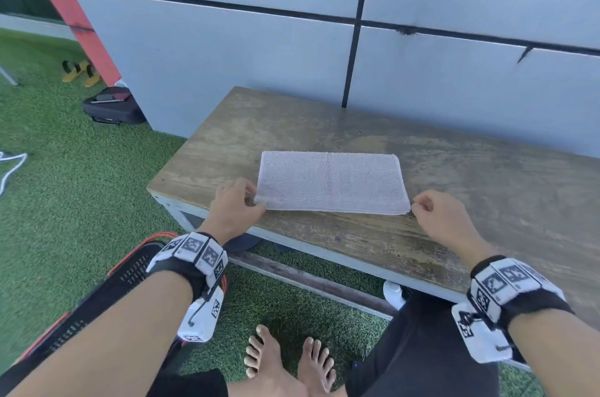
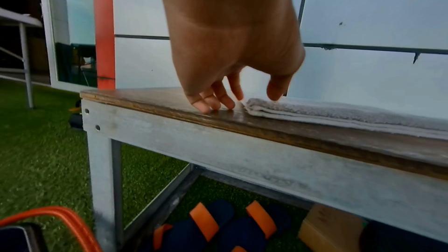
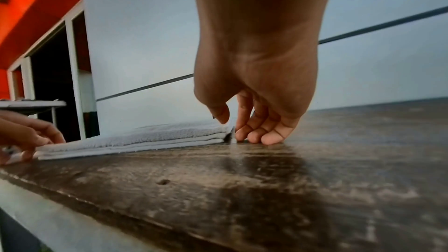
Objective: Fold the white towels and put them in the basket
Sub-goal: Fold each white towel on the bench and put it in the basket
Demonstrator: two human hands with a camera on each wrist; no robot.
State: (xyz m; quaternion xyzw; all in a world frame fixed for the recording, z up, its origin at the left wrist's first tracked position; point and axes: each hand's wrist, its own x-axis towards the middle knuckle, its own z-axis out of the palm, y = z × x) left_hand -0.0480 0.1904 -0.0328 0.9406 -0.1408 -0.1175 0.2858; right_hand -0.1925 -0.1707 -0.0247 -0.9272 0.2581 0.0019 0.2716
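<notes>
One folded white terry towel (image 1: 331, 182) lies flat in several layers on the worn brown wooden top of a long bench (image 1: 454, 169), close to its near edge. The left hand (image 1: 232, 205) sits at the towel's near left corner: in the left wrist view its fingertips (image 2: 206, 105) rest on the wood just beside the fold while the thumb hovers over the corner, and whether it actually pinches the cloth I cannot tell. The right hand (image 1: 438, 218) is at the near right corner, fingers (image 3: 257, 133) curled down onto the wood against the towel's edge and thumb above the top layer (again, a true grip cannot be made out). The bench has a pale grey metal frame (image 2: 242, 150) and stands on green artificial turf (image 1: 81, 185) against a wall of light grey panels (image 1: 227, 49) divided by dark seams. An orange-red pillar (image 1: 65, 0) rises at the left. A black basket with an orange rim (image 1: 130, 273) sits on the turf under the left forearm. Navy and orange slippers (image 2: 218, 223) lie under the bench, and a black case (image 1: 112, 106) rests by the wall.
</notes>
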